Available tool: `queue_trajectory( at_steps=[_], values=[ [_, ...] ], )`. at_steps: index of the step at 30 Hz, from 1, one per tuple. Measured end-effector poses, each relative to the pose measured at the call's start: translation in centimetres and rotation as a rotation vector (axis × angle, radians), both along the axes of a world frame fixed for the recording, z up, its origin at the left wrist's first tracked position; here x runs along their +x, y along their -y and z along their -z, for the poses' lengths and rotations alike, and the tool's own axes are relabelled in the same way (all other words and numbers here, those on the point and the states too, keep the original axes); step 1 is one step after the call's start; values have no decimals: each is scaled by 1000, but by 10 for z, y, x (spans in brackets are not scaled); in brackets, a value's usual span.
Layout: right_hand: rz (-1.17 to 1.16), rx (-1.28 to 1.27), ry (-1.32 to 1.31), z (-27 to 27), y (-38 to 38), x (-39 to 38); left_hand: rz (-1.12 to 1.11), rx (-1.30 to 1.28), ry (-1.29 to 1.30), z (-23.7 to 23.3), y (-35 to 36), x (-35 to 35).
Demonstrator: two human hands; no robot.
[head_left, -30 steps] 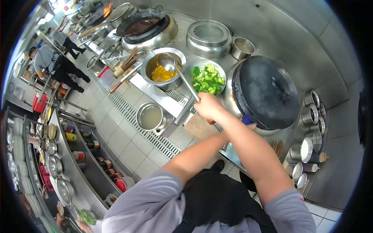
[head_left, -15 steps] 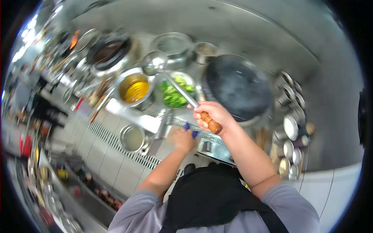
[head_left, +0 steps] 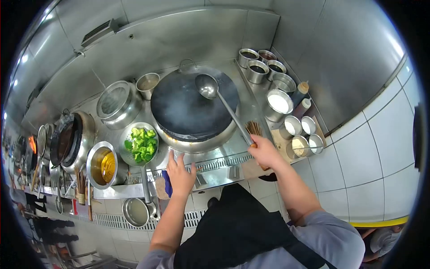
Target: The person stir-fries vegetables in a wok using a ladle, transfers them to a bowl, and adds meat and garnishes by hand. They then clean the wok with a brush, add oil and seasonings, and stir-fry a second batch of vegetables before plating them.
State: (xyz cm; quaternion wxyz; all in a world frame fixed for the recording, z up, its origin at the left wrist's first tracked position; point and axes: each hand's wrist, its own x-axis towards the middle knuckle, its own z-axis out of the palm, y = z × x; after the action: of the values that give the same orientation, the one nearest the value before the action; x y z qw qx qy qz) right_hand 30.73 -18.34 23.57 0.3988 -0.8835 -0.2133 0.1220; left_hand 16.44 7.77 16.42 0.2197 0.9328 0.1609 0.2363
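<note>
My right hand (head_left: 265, 153) is closed around the wooden handle of a steel ladle (head_left: 230, 112). The ladle's bowl is over the dark wok (head_left: 192, 119), from which a little steam or smoke rises. My left hand (head_left: 180, 176) holds nothing; its fingers are spread in front of the stove's near edge. Right beside it lies a blue cloth (head_left: 167, 184). Left of the wok, chopped broccoli (head_left: 142, 145) fills a round strainer (head_left: 126, 152), whose handle (head_left: 145, 186) points toward me.
A metal pot (head_left: 95, 175) of yellow oil stands left of the strainer. Below it is a pan (head_left: 135, 212) of cloudy liquid. A bamboo brush (head_left: 253, 128) stands right of the wok. Seasoning tins (head_left: 278, 103) and squeeze bottles (head_left: 301, 93) line the right wall. A lidded pot (head_left: 118, 114) sits behind.
The view has swung right. The ladle has moved from above the oil pot and broccoli to above the wok. My left hand, earlier at the blue cloth, is now beside it with fingers spread.
</note>
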Motion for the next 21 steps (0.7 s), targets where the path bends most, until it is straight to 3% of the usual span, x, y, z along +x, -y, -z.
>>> queue_trajectory(
  at_steps=[2, 3, 4, 6, 10, 12, 14, 16, 20, 21],
  values=[
    [54, 292, -593, -5, 17, 2, 61, 17, 23, 1, 8, 7],
    [110, 139, -400, -22, 11, -12, 91, 20, 21, 1, 12, 10],
    [112, 146, -398, -12, 14, -12, 118, 27, 25, 0, 14, 13],
    [72, 91, -69, 3, 13, -13, 158, 49, 4, -9, 17, 15],
    [227, 133, -268, -10, 18, -12, 311, 121, 12, -28, 16, 36],
    [421, 502, -433, -8, 30, 7, 422, 273, -13, -32, 14, 53],
    [478, 567, -299, -6, 46, 33, 448, 277, -27, -30, 15, 60],
    [572, 417, -163, -12, 67, 67, 391, 145, -49, -35, 21, 64],
    [680, -86, 98, -21, 91, 127, 364, 184, -80, -27, 30, 76],
    [698, -194, 283, 12, 109, 158, 367, 162, -112, -31, 31, 76]
  ],
)
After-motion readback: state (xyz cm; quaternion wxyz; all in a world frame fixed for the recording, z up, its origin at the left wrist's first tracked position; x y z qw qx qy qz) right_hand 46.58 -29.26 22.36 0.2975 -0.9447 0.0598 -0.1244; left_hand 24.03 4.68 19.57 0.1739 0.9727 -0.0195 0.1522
